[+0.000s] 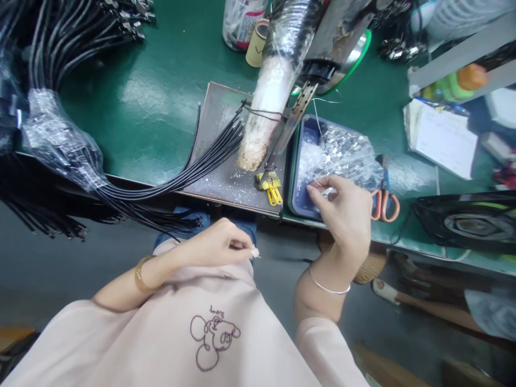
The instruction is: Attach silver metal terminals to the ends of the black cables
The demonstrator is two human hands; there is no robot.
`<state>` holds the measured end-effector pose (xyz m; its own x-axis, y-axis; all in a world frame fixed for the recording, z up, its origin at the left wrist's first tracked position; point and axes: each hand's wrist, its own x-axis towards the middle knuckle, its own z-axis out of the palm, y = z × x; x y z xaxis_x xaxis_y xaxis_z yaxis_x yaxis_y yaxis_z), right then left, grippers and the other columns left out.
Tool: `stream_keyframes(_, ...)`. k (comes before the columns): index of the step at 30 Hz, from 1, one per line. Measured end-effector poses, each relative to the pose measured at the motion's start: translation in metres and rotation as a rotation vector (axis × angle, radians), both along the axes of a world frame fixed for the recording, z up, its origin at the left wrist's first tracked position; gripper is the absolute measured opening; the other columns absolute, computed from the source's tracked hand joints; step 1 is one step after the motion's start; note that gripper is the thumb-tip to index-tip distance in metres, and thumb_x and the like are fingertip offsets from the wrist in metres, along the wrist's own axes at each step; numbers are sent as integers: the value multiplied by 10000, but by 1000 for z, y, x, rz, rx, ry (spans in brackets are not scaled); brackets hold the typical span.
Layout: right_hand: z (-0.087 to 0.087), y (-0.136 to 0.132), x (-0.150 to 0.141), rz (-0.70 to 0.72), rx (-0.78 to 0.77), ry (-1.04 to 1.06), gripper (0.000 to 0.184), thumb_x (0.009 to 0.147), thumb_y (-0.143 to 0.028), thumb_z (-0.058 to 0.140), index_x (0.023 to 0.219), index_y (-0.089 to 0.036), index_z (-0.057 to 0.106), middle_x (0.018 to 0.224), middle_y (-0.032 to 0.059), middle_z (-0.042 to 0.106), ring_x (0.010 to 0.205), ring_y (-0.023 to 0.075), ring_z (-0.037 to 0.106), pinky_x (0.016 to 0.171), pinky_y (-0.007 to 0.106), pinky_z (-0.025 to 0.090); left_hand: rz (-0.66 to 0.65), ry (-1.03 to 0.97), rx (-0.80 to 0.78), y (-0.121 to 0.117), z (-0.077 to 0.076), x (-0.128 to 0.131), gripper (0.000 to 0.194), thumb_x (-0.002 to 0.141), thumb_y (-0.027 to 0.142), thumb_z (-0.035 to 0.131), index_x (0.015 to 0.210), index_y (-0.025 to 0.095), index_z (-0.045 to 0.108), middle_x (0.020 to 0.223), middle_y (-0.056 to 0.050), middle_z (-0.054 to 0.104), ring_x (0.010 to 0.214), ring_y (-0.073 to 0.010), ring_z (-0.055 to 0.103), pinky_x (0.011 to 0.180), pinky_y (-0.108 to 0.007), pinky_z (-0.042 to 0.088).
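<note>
My left hand (226, 244) is in front of my shirt, just off the table edge. Its thumb and forefinger pinch a small white piece (255, 252). Over the front of a blue tray (295, 185), my right hand (342, 209) has thumb and forefinger drawn together. A fine pale strand shows at those fingertips, but what they hold is too small to make out. Inside the tray are small clear bits (310, 157) and a clear plastic bag (350, 153) of small shiny parts. Left of it, a soldering iron (296, 110) points down toward a yellow piece (273, 192) on a grey board (213, 180).
A bundle of black cables (193, 171) crosses the table edge onto the board, wrapped in plastic (64, 137) at left. A white-wrapped tube (262, 118) hangs over the board. Orange-handled scissors (385, 201) lie right of the tray, near a black fan-like device (471, 223).
</note>
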<state>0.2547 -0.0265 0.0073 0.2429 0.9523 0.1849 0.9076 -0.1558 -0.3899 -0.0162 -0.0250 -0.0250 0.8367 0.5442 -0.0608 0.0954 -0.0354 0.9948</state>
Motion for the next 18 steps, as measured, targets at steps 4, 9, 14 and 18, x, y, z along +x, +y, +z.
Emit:
stream_keyframes(4,3,-6,-4,18,-59,40,180,832,-363,667,712,-243,605,642,-12,646,510,150,465,607,325,375,200,-40,-266,12,8,-7,228,818,214,653,607,128,640,544,51,489,534,-61,339,500,-197,280)
stream_keyframes(9,-1,-6,-1,-2,2,60,172,845,-400,671,805,-233,650,708,-4,687,514,146,453,609,325,371,295,-80,-334,22,19,-3,189,767,225,682,610,130,636,540,41,493,517,-58,350,470,-188,264)
stream_keyframes(14,-4,-2,2,-18,-9,66,160,811,-360,675,732,-235,615,669,-6,657,522,150,475,611,329,365,329,-88,-302,24,22,1,228,768,258,709,593,139,626,521,56,442,497,-53,313,461,-194,239)
stream_keyframes(18,-4,-5,-4,-33,41,96,173,823,-354,656,715,-243,579,587,-43,559,483,132,423,581,320,364,385,-97,-310,24,22,2,201,783,282,732,654,141,672,519,61,444,494,-55,325,458,-188,266)
